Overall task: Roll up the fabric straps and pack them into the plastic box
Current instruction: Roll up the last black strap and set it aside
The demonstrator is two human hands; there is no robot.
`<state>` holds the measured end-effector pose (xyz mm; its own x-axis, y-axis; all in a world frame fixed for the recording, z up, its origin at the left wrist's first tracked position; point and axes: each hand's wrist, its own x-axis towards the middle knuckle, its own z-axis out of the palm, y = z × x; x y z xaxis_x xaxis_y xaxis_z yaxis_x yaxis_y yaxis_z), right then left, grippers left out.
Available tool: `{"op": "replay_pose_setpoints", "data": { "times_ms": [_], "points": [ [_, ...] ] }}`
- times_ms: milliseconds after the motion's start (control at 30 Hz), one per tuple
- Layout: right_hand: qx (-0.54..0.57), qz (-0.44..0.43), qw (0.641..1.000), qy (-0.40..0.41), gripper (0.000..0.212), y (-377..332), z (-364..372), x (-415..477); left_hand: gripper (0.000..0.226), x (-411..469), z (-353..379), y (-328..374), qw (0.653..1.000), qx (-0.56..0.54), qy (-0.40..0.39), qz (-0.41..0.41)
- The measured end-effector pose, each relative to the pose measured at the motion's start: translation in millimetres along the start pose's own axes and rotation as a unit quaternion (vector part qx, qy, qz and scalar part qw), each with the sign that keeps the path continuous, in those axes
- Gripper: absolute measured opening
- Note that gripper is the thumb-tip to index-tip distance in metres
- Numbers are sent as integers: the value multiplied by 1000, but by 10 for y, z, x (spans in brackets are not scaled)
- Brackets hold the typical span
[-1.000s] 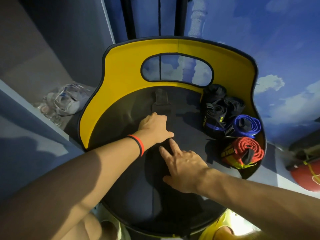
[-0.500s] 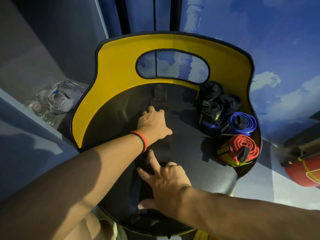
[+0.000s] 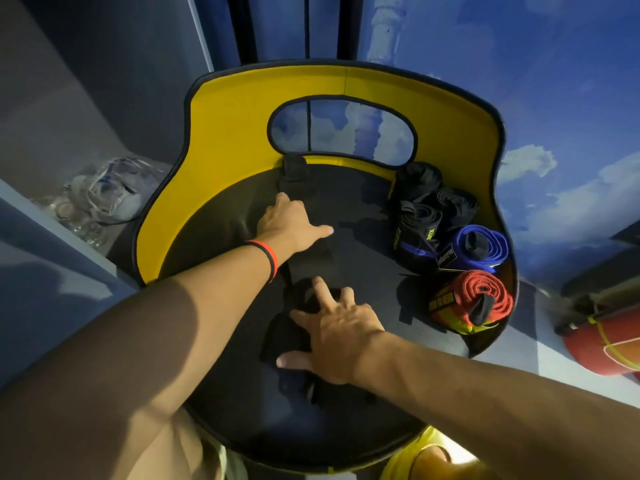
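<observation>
The black strap (image 3: 311, 261) looks soft and limp. The left hand (image 3: 287, 223) presses it flat near the yellow backrest (image 3: 235, 109). The right hand (image 3: 343, 330), fingers spread, rests on the farther end, where rolling should begin.

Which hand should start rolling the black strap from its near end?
Right. The right hand lies on the bunched near end of the black strap; the left hand lies flat farther up, pinning it to the seat.

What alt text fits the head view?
Left hand and right hand rest on a black fabric strap laid on a black seat with a yellow backrest. Rolled black straps, a blue roll and a red roll lie at its right.
</observation>
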<state>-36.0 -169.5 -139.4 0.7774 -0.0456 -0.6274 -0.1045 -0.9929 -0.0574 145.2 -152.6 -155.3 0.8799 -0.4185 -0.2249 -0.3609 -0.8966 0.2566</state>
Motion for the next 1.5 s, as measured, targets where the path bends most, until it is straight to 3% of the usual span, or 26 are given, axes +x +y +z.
{"op": "replay_pose_setpoints", "data": {
  "times_ms": [267, 600, 733, 833, 967, 1067, 1233, 1400, 1500],
  "points": [
    [-29, -4, 1000, -9, 100, -120, 186, -152, 90, -64, 77, 31, 997, 62, -32, 40],
    [-57, -73, 995, -39, 108, 125, 85, -292, 100, -6, 175, -144, 995, 3, -55, 86],
    [-38, -81, 996, -22, 93, 185, 62, -390, 94, -57, 156, -198, 992, -78, -73, 72],
    [-11, -87, 996, -8, 82, 217, 82, -457, 86, -160, 56, -200, 991, -78, -91, 64],
    [17, -99, 995, 7, 66, 278, 107, -526, 46, -503, -131, -207, 986, -35, -89, 134],
    [24, -99, 995, 22, 63, 324, 186, -562, 28, -875, -174, -299, 976, -10, -139, 167],
    [11, -123, 987, 103, 55, 340, 361, -543, 46, -1297, -51, -463, 977, 13, -166, 130],
    [-36, -173, 968, 180, 31, 366, 470, -501, 70, -1470, 43, -601, 968, 20, -185, 166],
    [-52, -187, 958, 210, 26, 383, 500, -475, 54, -1523, 142, -596, 969, 11, -167, 183]
  ]
}}
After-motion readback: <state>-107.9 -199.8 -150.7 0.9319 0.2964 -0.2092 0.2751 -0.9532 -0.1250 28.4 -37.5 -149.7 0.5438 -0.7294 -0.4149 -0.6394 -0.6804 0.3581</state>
